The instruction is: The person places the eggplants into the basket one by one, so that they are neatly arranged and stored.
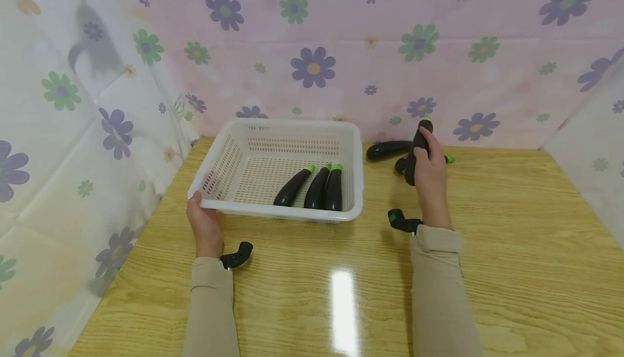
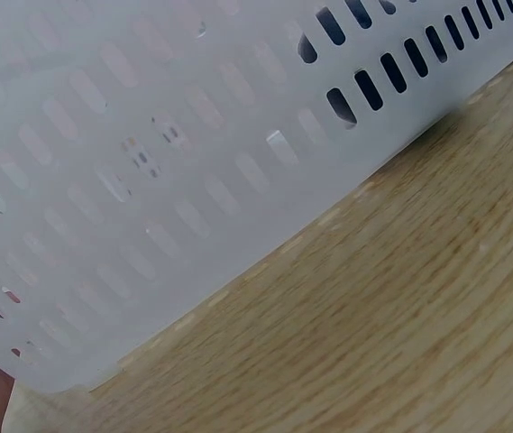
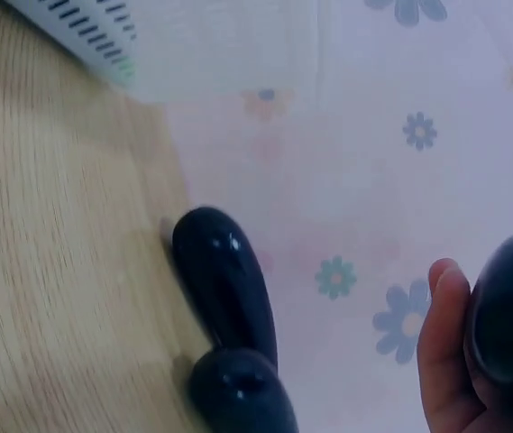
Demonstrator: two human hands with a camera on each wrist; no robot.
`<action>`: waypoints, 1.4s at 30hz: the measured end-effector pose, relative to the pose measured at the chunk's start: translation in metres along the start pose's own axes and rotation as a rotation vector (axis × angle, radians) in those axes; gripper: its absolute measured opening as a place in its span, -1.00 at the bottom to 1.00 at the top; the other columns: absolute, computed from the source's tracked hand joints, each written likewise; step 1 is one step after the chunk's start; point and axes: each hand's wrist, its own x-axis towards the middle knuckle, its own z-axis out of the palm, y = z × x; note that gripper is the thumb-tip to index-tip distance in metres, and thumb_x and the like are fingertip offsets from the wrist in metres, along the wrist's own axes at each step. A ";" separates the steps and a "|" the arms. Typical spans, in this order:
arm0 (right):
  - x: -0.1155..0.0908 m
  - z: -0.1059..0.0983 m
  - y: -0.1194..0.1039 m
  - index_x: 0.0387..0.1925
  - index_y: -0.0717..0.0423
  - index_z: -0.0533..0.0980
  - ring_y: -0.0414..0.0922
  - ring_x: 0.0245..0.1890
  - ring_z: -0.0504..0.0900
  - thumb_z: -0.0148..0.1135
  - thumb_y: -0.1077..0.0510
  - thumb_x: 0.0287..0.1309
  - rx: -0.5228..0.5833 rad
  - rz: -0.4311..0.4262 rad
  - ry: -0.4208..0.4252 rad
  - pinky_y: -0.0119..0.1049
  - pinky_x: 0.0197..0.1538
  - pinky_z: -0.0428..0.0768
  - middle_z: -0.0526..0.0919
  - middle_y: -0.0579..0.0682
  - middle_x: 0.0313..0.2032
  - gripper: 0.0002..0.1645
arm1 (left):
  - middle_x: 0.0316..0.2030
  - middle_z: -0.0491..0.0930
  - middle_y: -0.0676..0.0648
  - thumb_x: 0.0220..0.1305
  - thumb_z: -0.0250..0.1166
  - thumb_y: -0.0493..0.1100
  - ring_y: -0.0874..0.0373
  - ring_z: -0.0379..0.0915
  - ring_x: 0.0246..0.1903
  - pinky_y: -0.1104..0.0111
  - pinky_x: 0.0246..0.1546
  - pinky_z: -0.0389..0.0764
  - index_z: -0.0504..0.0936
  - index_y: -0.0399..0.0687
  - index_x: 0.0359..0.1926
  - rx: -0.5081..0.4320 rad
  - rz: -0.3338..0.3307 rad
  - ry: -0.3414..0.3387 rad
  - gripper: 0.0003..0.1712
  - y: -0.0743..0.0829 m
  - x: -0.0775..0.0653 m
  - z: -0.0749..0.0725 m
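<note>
Flowered cloth (image 1: 341, 15) hangs along the far edge of the table (image 1: 292, 297) and rises on both sides, with a dark shadow (image 1: 103, 48) on its left part. The tabletop is wood-grained, and a white streak of glare (image 1: 344, 313) lies across it between the arms. A small black device (image 1: 238, 255) sits at the left wrist and a similar one (image 1: 402, 221) at the right, both just above beige sleeves (image 1: 441, 297).

To the right of the basket (image 1: 273, 212), near the cloth, two loose eggplants lie on the table. One (image 1: 387, 150) shows its dark, rounded end; the other (image 1: 400, 166) is partly covered by the right hand (image 1: 431, 175) and what it carries, so only its dark end and green tip (image 1: 449, 159) show. The right wrist view has these two overlapping, but whether they touch cannot be told.

The basket is white plastic with slotted walls and stands on the table. Three eggplants lie in its right half, green tips toward the far wall: two side by side (image 1: 318, 188) (image 1: 334, 188), the third (image 1: 292, 188) slightly apart to their left. The near rim hides their lower ends.

The left hand (image 1: 207, 229) grips the basket's near left corner, thumb on the rim. The right hand holds a sixth eggplant (image 1: 418, 145), tip up, above the loose pair, fingers wrapped round it.
</note>
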 end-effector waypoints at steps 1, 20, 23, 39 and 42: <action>-0.001 0.002 -0.002 0.27 -0.41 0.08 0.01 0.03 0.38 -0.40 0.05 0.32 0.006 -0.018 -0.013 -0.05 0.11 0.24 -0.04 -0.18 0.33 -0.48 | 0.18 0.28 -0.09 0.30 -0.19 -0.02 0.04 0.17 0.16 0.23 0.14 0.10 0.33 -0.05 0.19 -0.001 -0.002 0.000 -0.51 0.000 0.000 0.000; -0.020 0.021 -0.035 0.30 -0.34 0.02 -0.01 -0.11 0.53 -0.18 0.01 0.28 0.028 -0.079 -0.205 -0.09 0.01 0.41 0.10 0.04 0.25 -0.42 | 0.17 0.29 -0.08 0.31 -0.20 0.01 0.04 0.19 0.15 0.25 0.14 0.11 0.33 -0.02 0.19 0.027 -0.004 -0.004 -0.51 -0.001 -0.001 -0.002; -0.025 0.022 -0.039 0.30 -0.33 0.04 0.04 -0.02 0.46 -0.09 -0.14 0.22 -0.032 -0.065 -0.226 -0.05 -0.01 0.42 0.15 0.08 0.22 -0.38 | 0.17 0.28 -0.07 0.31 -0.19 0.00 0.05 0.18 0.15 0.25 0.14 0.10 0.33 -0.02 0.19 0.018 -0.012 0.000 -0.51 -0.001 -0.001 -0.003; -0.045 0.060 -0.058 0.23 -0.15 0.23 -0.02 -0.17 0.57 -0.10 -0.05 0.26 0.033 -0.142 -0.386 -0.19 -0.12 0.51 0.18 -0.01 0.21 -0.50 | 0.16 0.30 -0.08 0.30 -0.18 0.00 0.06 0.20 0.14 0.25 0.14 0.10 0.34 -0.03 0.18 0.008 -0.001 -0.001 -0.52 -0.001 0.001 -0.002; -0.054 0.067 -0.067 0.26 -0.07 0.18 0.01 -0.09 0.51 -0.13 0.01 0.29 0.048 -0.154 -0.398 -0.12 -0.04 0.46 0.14 0.01 0.23 -0.49 | 0.16 0.30 -0.07 0.30 -0.19 0.00 0.05 0.19 0.14 0.25 0.14 0.11 0.33 -0.02 0.18 0.018 -0.006 -0.006 -0.52 -0.001 0.001 -0.001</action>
